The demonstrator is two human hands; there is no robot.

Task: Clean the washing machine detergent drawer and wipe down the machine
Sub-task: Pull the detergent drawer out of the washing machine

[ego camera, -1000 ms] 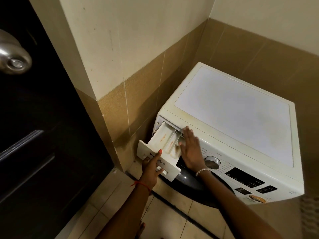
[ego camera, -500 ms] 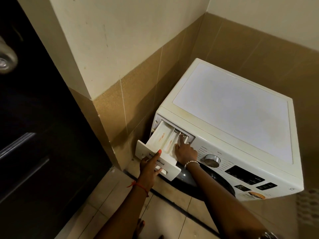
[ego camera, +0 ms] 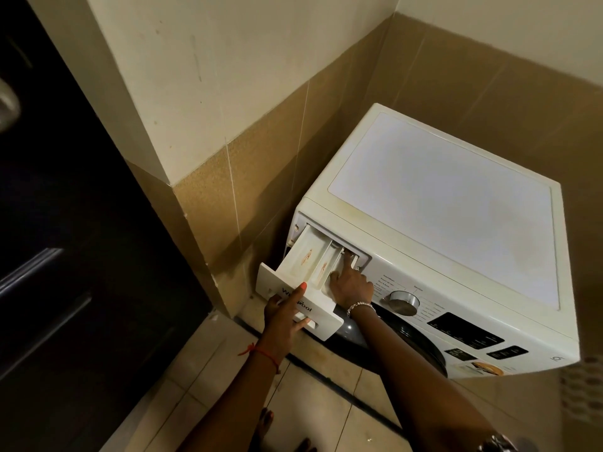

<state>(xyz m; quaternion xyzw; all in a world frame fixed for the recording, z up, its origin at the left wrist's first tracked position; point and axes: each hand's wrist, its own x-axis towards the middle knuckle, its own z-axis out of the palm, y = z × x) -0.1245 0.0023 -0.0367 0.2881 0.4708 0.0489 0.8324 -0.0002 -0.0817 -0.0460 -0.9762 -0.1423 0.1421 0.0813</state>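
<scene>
A white front-loading washing machine (ego camera: 450,203) stands in the corner of a tiled room. Its detergent drawer (ego camera: 305,262) is pulled far out toward me, showing compartments with orange-brown stains. My left hand (ego camera: 287,313) grips the drawer's front panel, thumb on top and fingers tucked into the handle recess. My right hand (ego camera: 350,282) reaches into the right-hand compartment, its index finger pressing down at the back by the drawer slot while the other fingers are curled.
A round dial (ego camera: 402,301) and dark display (ego camera: 466,331) sit on the control panel. The dark round door (ego camera: 401,340) lies below. A dark door (ego camera: 65,256) fills the left. A tiled wall corner (ego camera: 202,203) juts close to the drawer. My toes (ego camera: 266,419) show on the floor.
My right hand went from lying flat over the drawer's rear to pressing one finger down inside the right compartment. The left hand kept its grip on the front panel.
</scene>
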